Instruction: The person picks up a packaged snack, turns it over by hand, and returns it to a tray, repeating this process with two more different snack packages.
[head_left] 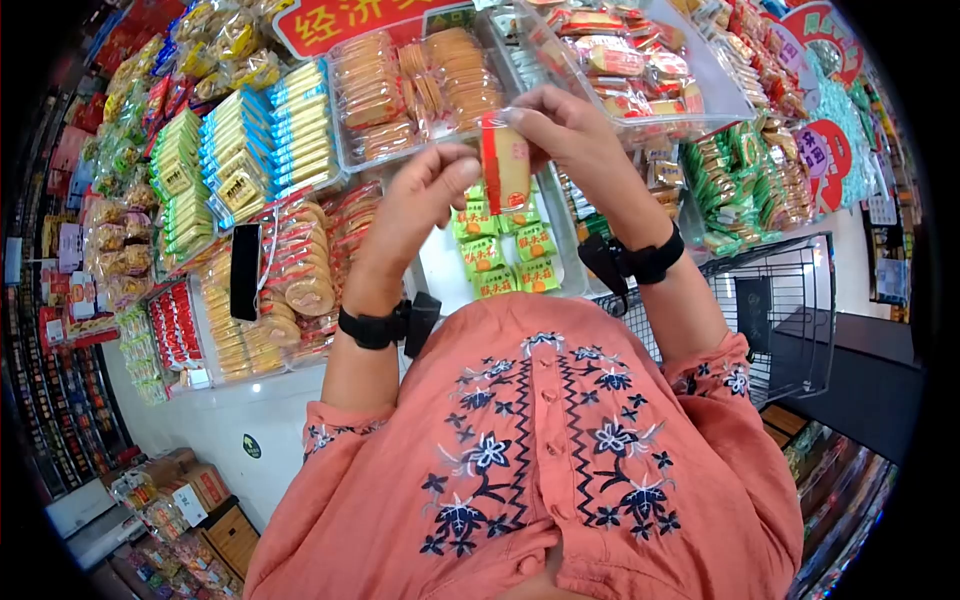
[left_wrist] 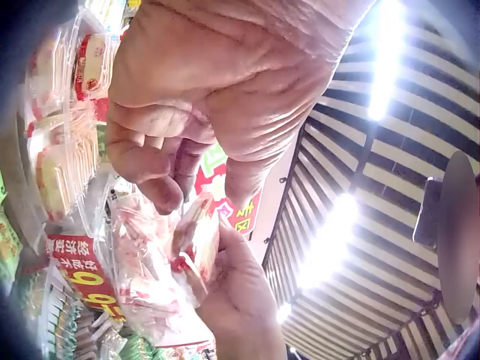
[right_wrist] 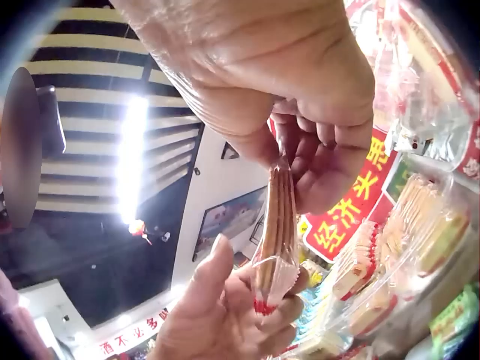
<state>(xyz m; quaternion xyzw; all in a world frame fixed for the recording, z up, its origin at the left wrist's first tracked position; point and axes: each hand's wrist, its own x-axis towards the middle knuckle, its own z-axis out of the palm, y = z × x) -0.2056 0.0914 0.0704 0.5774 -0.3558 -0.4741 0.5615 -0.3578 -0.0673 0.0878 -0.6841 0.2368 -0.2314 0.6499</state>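
Observation:
A flat clear packet with a red edge [head_left: 507, 165], pale biscuits inside, hangs from my right hand [head_left: 575, 140], whose thumb and fingers pinch its top end. Seen edge-on in the right wrist view, the packet [right_wrist: 277, 221] shows several thin brown layers. My left hand [head_left: 415, 205] is beside the packet's red edge, its fingers loosely bent and the thumb apart from them. In the left wrist view this hand [left_wrist: 225, 90] is above the packet [left_wrist: 196, 236], with a gap between thumb and fingers. Whether a left fingertip touches the wrapper is unclear.
Green packets [head_left: 500, 250] lie in a white tray below the hands. Bins of wrapped biscuits [head_left: 365, 85] and blue packets [head_left: 300, 130] stand to the left, a clear bin of red packets [head_left: 620, 60] at upper right. A wire cart [head_left: 795, 310] is at the right.

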